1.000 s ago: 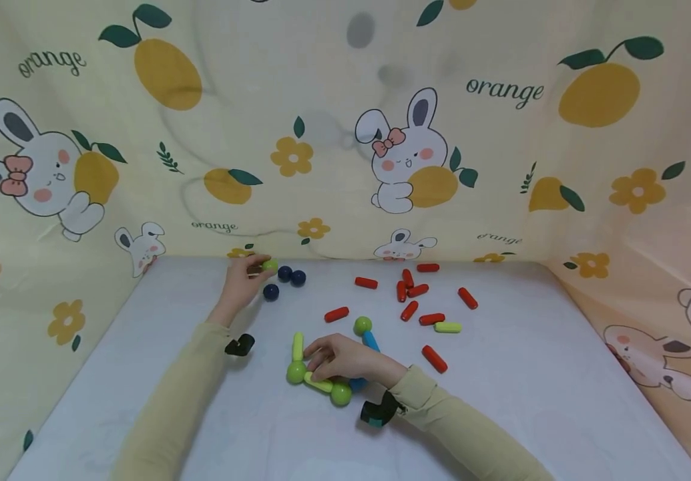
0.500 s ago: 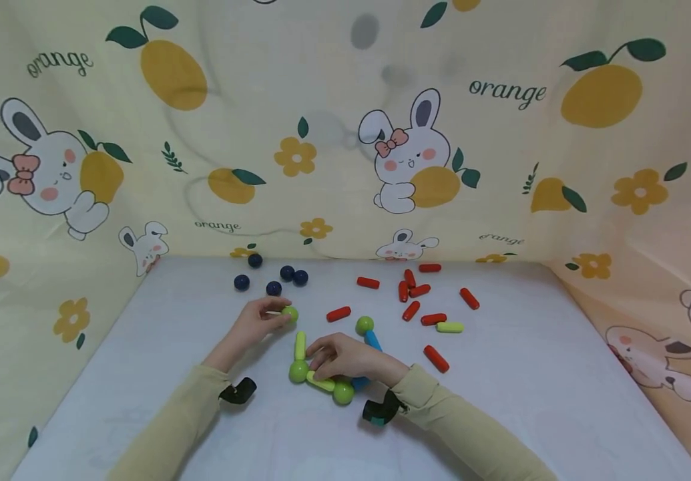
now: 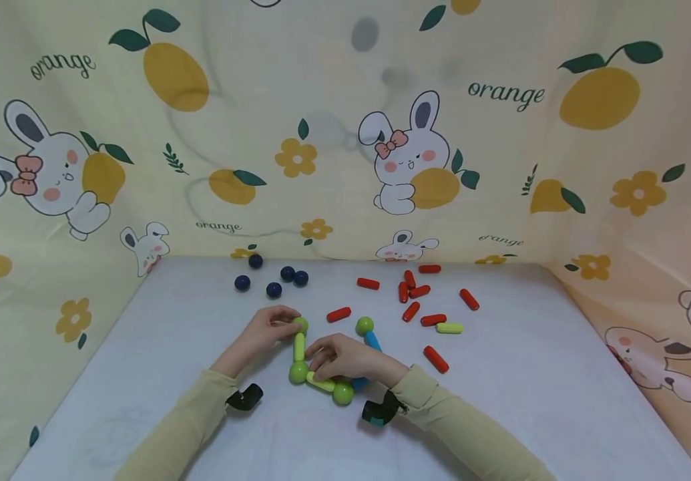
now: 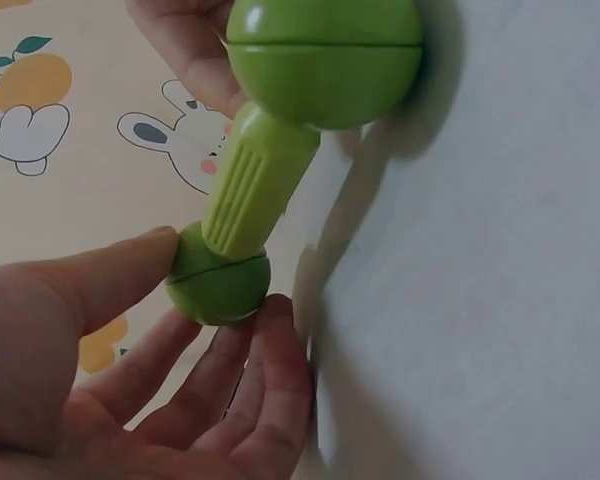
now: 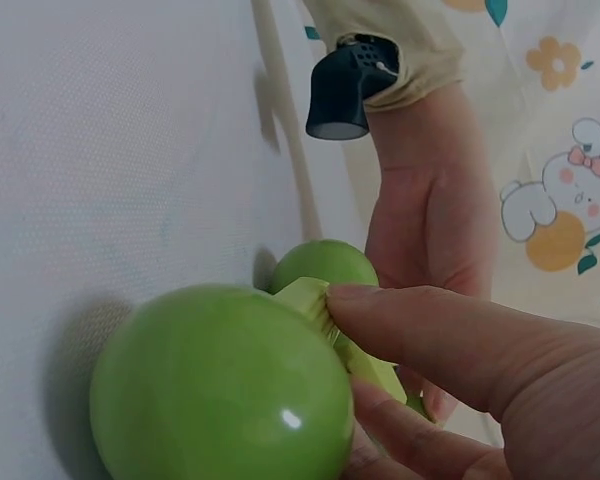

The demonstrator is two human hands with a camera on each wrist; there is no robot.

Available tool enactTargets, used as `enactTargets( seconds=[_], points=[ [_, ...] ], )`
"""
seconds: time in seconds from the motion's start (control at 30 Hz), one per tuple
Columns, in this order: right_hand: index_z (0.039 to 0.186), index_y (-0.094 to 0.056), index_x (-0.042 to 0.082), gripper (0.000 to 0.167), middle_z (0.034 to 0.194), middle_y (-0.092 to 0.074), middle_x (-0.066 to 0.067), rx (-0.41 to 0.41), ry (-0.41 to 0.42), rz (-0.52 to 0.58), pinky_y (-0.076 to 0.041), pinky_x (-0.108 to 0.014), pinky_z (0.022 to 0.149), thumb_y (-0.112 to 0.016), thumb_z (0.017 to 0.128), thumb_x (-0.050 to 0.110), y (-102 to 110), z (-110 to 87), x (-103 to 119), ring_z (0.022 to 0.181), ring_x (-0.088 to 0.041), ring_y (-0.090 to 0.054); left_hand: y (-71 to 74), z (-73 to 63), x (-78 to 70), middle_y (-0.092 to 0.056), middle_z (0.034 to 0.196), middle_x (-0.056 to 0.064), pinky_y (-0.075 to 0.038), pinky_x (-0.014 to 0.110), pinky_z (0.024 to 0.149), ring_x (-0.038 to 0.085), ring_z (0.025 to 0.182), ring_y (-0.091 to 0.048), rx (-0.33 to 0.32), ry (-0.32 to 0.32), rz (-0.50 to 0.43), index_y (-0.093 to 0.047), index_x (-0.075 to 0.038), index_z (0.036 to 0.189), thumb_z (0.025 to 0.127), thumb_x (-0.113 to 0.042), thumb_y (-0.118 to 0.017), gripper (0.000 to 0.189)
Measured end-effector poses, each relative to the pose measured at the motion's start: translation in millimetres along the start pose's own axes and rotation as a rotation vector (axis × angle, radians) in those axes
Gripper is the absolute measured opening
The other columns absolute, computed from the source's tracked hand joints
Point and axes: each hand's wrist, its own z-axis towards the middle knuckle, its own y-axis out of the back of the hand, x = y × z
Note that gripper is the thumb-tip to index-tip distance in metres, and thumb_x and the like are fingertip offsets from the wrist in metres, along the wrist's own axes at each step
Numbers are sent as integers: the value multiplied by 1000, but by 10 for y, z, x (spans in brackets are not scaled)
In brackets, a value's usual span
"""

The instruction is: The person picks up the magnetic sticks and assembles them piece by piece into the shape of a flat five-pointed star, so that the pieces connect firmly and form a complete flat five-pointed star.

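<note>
Two pinches: left hand [image 3: 268, 329] around a green ball [image 4: 220, 288], right hand [image 3: 348, 357] around a nearer lime rod [image 3: 321, 383].

Both hands [image 3: 270, 327] [image 3: 342, 357] pinch, forearms [image 3: 179, 427] [image 3: 465, 424] angled inward.

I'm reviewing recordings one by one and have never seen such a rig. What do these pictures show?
There is no machine: these are a person's bare left hand and right hand. The wide picture is from a head camera; the two close ones are from the black cameras at the wrists. On the white surface lie dark blue balls, red sticks and a loose light green stick. Nearer the person, green balls, light green sticks and blue sticks form a shape, partly hidden. The left hand pinches a green ball at the end of one stick; the right hand grips another light green stick between two green balls.
</note>
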Motion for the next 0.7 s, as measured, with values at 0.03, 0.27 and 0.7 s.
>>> enactTargets(
  seconds=[0.03,0.27,0.7],
  points=[
    [122,-59,2,38,94,-69,-3,1,2,0,-49,-25,70,-69,86,6,1,-3,1,79,-14,-62,-4,-7,-8,-66,104,8,-54,33,77,21,92,-64,4,5,2,-64,-3,113,89,-16,-68,28],
    [123,-58,1,38,94,-69,-3,10,22,-5,-49,-24,70,-69,87,7,10,-35,7,79,-14,-62,-62,-48,7,-61,115,9,-55,33,76,21,96,-60,26,55,32,-62,-8,119,79,-17,-79,44],
    [117,-62,5,31,105,-64,-9,-435,153,-364,-52,-35,80,-69,87,5,621,-116,-30,94,-23,-59,-178,-113,-33,-60,117,11,-55,31,73,19,87,-64,-21,72,89,-57,-6,125,76,-12,-81,55]
  ],
)
